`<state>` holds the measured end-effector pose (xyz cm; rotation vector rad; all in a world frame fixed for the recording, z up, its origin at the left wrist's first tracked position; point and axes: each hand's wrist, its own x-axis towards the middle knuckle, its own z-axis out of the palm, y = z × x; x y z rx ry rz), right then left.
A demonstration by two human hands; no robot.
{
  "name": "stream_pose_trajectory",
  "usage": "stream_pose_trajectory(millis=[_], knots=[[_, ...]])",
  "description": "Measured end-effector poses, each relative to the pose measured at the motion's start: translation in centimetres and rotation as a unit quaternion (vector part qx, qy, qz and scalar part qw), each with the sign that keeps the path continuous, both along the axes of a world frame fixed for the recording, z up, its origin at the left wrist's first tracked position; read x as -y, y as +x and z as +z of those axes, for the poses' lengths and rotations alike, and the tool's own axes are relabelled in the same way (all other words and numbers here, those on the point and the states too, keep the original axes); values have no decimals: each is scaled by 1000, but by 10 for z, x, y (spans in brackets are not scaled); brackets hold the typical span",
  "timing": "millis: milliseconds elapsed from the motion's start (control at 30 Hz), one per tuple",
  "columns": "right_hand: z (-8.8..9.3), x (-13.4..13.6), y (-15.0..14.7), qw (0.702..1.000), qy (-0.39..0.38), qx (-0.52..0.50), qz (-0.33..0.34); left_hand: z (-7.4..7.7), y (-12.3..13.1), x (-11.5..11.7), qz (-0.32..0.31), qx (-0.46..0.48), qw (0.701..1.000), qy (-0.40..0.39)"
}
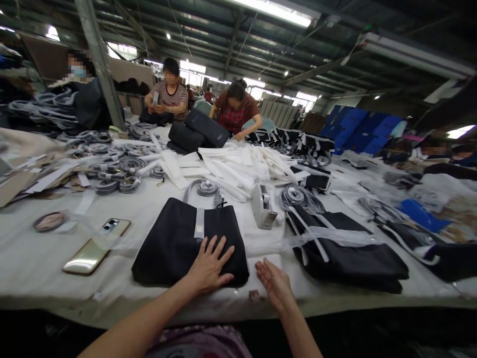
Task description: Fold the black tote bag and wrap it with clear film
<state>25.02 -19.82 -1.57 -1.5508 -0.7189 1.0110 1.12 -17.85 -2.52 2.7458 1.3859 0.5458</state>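
Observation:
A black handbag (164, 243) lies flat on the white-covered table in front of me, with a pale strip (199, 223) over its top middle and a grey strap (207, 188) coiled beyond its upper edge. Resting on the bag's right half is my left hand (210, 263), palm down with fingers spread. My right hand (275, 286) hovers or rests just right of the bag, fingers stretched out and turned sideways, with nothing in it. Beyond the bag's upper right corner stands a white tape dispenser (263, 206).
More black bags (346, 248) lie to the right under clear plastic. A gold phone (95, 248) is on the left. White strips (238, 166) heap up mid-table, with coiled grey straps (130, 166) beside them. Across the table, people handle bags; a metal post (100, 64) rises at left.

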Motion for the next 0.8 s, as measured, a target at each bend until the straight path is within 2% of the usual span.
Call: stream_pose_trajectory(millis=[133,267,400,567,800], knots=[[4,-20,-12,990,-39,-136,17,0,0,1,-4,-3,1000,2],[9,-46,-23,979,-54,-196,13,0,-1,0,-7,0,1000,9],[5,-54,-22,980,-40,-195,-24,-1,-1,0,-8,9,1000,19],[1,-54,-8,981,25,-160,-104,-6,1,0,-5,18,999,34],[22,-61,18,973,116,-130,-152,-7,1,-1,-7,17,999,50]])
